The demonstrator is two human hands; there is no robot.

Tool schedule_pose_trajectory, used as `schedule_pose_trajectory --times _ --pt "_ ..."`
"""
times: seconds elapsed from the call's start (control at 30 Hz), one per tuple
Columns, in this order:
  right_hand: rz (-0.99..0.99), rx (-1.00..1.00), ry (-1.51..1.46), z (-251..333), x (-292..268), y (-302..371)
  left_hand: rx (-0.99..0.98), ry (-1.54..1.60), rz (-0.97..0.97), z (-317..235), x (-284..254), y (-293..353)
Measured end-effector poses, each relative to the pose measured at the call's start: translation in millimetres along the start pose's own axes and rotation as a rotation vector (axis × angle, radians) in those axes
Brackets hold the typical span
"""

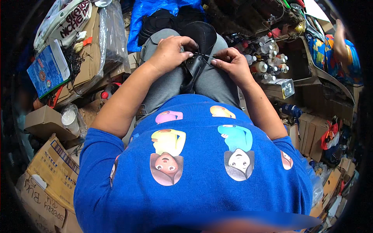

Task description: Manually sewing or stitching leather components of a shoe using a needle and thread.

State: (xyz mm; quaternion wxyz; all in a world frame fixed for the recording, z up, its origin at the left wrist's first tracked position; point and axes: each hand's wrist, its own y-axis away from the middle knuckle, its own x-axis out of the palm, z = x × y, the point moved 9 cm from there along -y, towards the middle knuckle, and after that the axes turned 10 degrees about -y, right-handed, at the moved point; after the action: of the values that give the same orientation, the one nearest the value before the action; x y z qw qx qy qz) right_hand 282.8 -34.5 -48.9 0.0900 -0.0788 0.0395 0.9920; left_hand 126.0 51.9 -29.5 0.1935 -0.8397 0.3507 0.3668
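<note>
Across my lap, between the thighs of my grey trousers, lies a black leather shoe [195,66], with a strap-like part toward my belly. My left hand [173,51] has its thumb and forefinger closed at the shoe's upper edge. Just to the right, my right hand [234,66] is closed in a pinch on a thin, pale, needle-like tool [209,56], whose tip points left at the leather. Dark thread seems to run between the fingertips, too fine to make out surely. Beyond them rests a dark rounded piece [200,35], perhaps part of the same shoe.
More black shoes [157,24] lie past my knees on a blue plastic sheet [134,38]. Several small bottles [268,64] stand to the right, near a clear container [286,88]. On the left are cardboard [87,54], a blue booklet [46,72], a box [48,122] and a white cup [70,117].
</note>
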Motion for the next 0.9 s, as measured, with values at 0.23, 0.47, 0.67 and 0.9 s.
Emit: schedule_pose_trajectory --times 0.23,0.47,0.67,0.9 --pt "0.005 0.01 0.018 -4 2 -4 -0.042 -0.105 0.067 -6 1 3" --pt "-0.013 0.091 -0.001 -1 12 -7 -0.053 -0.153 0.051 -6 11 0" --pt "0.024 -0.133 0.086 13 9 -11 0.164 -0.226 -0.196 -17 -13 -4" --pt "0.111 0.005 -0.06 -7 -5 -6 0.077 -0.09 0.058 -7 -6 -3"
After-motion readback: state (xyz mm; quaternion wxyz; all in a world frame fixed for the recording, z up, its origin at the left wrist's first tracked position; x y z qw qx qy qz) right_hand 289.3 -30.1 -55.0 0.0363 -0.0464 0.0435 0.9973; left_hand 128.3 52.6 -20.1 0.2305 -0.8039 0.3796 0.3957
